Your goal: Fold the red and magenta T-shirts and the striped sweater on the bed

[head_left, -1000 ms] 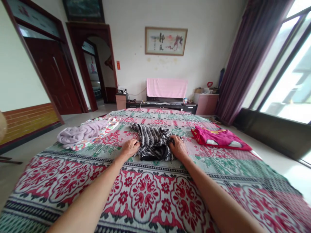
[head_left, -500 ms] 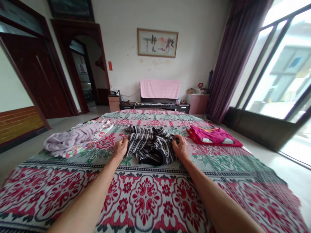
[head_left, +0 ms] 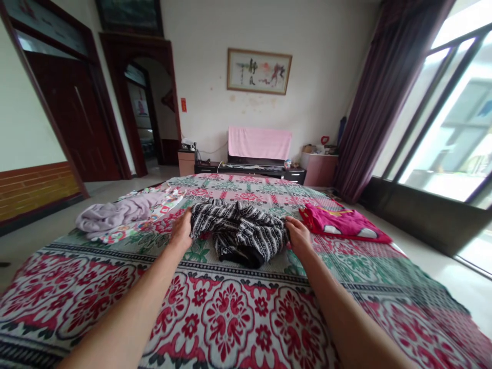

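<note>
A black and white striped knit garment point(head_left: 242, 230) lies bunched on the patterned bedspread point(head_left: 230, 312), its black-edged opening facing me. My left hand point(head_left: 182, 229) is closed on its left end, and my right hand point(head_left: 298, 233) pinches its right end. The cloth between them is lifted a little and stretched sideways, with its lower part resting on the bed. Whether the held ends are sleeves or shoulders I cannot tell.
To the left lie a crumpled lilac cloth point(head_left: 119, 212) and a white printed cloth point(head_left: 169, 201). A folded magenta garment point(head_left: 342, 221) rests at the right. Beyond the bed stand a low black cabinet point(head_left: 209, 168) and a pink-draped object point(head_left: 259, 142).
My hands have moved apart, pulling the striped garment wider and flatter. The whole view has shifted slightly; the clothes on either side stay in place.
</note>
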`<state>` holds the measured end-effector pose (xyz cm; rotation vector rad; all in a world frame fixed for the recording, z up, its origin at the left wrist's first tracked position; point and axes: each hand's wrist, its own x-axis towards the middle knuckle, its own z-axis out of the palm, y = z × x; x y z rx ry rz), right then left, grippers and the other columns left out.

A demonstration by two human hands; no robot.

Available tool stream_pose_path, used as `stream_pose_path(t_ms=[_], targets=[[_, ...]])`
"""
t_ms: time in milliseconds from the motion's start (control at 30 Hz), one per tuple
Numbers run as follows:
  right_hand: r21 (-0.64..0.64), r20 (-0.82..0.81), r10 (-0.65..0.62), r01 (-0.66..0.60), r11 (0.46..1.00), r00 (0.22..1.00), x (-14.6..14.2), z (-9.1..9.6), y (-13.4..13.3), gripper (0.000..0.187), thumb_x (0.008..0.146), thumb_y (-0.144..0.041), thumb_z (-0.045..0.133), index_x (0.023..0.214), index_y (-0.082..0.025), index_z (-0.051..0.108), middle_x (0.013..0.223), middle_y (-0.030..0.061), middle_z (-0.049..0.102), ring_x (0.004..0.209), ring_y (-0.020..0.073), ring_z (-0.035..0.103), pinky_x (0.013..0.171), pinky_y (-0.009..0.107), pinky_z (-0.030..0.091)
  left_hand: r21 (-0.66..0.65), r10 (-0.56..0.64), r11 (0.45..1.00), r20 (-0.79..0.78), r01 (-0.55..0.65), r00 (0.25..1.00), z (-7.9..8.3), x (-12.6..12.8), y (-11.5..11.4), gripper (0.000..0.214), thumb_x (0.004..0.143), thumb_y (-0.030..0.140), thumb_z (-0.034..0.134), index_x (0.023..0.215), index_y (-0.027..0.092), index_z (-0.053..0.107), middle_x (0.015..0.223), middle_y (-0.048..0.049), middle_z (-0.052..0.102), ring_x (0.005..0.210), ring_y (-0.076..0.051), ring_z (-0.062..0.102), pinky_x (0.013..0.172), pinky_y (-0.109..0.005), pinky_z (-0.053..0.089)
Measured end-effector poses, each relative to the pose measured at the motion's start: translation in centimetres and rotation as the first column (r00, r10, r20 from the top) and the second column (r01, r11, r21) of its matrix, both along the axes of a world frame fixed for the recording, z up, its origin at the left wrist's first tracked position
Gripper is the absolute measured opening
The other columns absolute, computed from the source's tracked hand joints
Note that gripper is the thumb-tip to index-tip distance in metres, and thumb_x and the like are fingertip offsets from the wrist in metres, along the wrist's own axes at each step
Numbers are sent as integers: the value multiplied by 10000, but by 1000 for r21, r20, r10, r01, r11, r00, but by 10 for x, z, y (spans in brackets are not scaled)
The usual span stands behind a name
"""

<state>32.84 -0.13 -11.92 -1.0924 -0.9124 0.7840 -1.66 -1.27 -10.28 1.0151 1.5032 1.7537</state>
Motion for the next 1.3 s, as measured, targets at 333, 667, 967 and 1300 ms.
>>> stream_pose_path(t_ms=[333, 667, 967, 1300], targets=[[159, 468, -326, 285, 945, 821, -2, 5, -17, 281, 683, -316, 523, 890, -175, 650, 894, 72, 668, 854, 216, 599, 803, 346, 465, -60, 10, 993, -819, -103, 574, -10, 9, -18, 219, 801, 294, 525, 899, 198, 697, 752, -59, 689, 752, -187, 615, 650, -238, 398], [158, 922, -70, -207, 965, 380, -65, 33, -58, 321, 843, -423, 515, 1069, -214, 606, 1098, 82, 626, 1032, 221, 555, 933, 346, 393, -107, -23, 985, -862, -138, 507, -8, 9, -20, 257, 844, 303, 475, 944, 198, 687, 806, -63, 703, 756, -183, 603, 669, -243, 371], [-32, 980, 43, -63, 998, 196, -79, 20, -57, 400, 743, -214, 533, 1138, -173, 575, 1145, 131, 609, 1011, 258, 567, 844, 344, 409, -90, 5, 986, -826, -141, 563, -5, 10, -21, 237, 841, 312, 474, 727, 197, 648, 649, -35, 625, 672, -154, 539, 625, -239, 323], [21, 793, 51, -112, 994, 608, -54, 38, -45, 243, 778, -314, 465, 562, -204, 492, 480, -44, 424, 501, 111, 407, 510, 226, 306, -97, 18, 985, -772, -145, 636, -6, 6, -18, 278, 846, 347, 449, 664, 193, 593, 594, -9, 554, 621, -137, 479, 588, -237, 287]])
